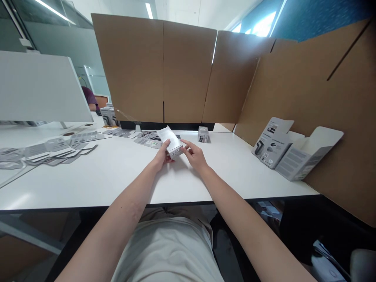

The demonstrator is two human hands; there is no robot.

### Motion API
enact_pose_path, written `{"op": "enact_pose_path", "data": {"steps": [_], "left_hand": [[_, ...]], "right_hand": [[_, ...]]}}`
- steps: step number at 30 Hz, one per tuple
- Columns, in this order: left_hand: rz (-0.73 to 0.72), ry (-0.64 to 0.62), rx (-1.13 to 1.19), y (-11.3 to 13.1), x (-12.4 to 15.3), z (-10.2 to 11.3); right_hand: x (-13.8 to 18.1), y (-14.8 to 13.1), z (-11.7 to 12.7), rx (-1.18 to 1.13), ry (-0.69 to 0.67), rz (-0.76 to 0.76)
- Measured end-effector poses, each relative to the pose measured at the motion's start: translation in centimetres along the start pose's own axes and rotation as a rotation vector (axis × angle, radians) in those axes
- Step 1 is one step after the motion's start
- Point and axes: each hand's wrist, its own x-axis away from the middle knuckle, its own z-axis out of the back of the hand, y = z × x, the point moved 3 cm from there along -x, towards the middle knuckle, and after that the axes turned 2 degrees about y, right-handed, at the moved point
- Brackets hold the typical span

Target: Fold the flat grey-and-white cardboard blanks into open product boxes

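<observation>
One small white cardboard box [170, 141] with grey print is held in two hands, just above the middle of the white table [117, 176], a bit toward the far side. The left hand [162, 156] is wrapped around its near left end, with the thumb on top. The right hand [195, 154] pinches its near right end with the fingertips. The box lies tilted, and I cannot tell what is inside it. Just to the right and a little farther away stands one little grey box [203, 134], closed, on its own. Far off to the right, two open grey and white boxes [272, 143] lean on the brown cardboard wall [188, 70], touching each other, flaps up; what is in them does not show. To the left lie flat unfolded box sheets [49, 150], one pile near the left edge and more spread along the far side; there are too many laid over each other to count. At the far left, some standing grey boxes [108, 115] sit close together. One big white panel [38, 86] stands at the left, and behind it shows a sleeve of another person [89, 97].
</observation>
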Motion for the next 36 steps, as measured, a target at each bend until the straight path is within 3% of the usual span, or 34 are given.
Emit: {"op": "enact_pose_path", "data": {"steps": [36], "left_hand": [[-0.032, 0.001, -0.044, -0.26, 0.29, -0.43]], "right_hand": [[0.44, -0.33, 0.04, 0.001, -0.016, -0.054]]}}
